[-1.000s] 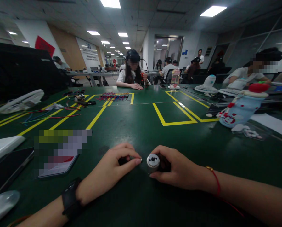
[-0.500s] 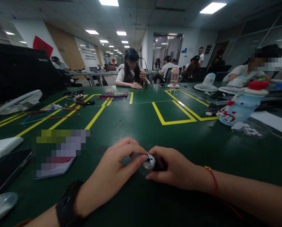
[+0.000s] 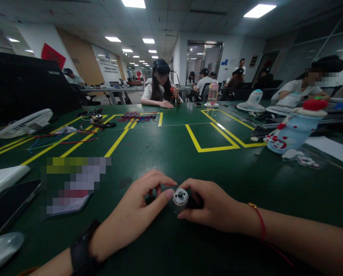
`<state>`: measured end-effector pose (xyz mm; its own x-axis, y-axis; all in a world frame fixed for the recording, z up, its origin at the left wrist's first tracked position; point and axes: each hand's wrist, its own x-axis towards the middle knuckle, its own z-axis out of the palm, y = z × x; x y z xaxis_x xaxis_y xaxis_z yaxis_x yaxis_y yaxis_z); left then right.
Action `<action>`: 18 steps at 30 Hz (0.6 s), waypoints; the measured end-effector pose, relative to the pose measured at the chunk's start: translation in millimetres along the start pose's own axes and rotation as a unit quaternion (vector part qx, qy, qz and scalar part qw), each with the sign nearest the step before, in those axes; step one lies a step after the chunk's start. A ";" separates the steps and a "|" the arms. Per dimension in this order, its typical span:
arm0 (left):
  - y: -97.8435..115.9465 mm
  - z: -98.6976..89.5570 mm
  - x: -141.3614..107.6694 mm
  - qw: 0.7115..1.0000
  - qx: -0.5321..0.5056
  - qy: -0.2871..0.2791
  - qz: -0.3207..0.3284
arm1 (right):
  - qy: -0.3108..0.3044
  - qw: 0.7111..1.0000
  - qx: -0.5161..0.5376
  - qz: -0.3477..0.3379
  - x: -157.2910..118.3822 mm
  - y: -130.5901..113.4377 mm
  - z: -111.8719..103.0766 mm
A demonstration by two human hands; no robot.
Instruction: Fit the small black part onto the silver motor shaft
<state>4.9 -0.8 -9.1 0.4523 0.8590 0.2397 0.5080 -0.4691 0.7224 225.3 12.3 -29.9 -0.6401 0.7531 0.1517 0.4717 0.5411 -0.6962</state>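
Note:
A small silver cylindrical motor (image 3: 180, 199) stands upright on the green table (image 3: 148, 153), its round top with a central shaft and small dark holes facing up. My right hand (image 3: 210, 203) grips it from the right, thumb at the near side and index finger at the far side. Just left of the motor is my left hand (image 3: 142, 207), thumb and index finger apart, with nothing between them; the thumb tip is close to the motor's rim.
Left lie a clear-covered card (image 3: 74, 191), a white mouse (image 3: 5, 247), wires (image 3: 65, 136) and a small fan (image 3: 25, 123). Right stand a blue bottle (image 3: 296, 130) and a bag of beads (image 3: 306, 159). A person (image 3: 161, 86) sits across the table.
My left thumb and index finger have parted and drawn slightly left from the motor's top, uncovering its shaft. My right hand keeps its hold.

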 end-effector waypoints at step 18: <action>-27.7 -7.2 1.1 0.990 -0.046 -0.024 -0.130 | -0.003 0.999 0.026 0.032 -4.2 -0.3 -1.0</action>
<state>-13.9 14.6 -24.2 0.3503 0.9366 0.0073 0.5448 -0.2101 0.8118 228.4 9.4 -29.6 -0.6127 0.7837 0.1021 0.4800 0.4717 -0.7396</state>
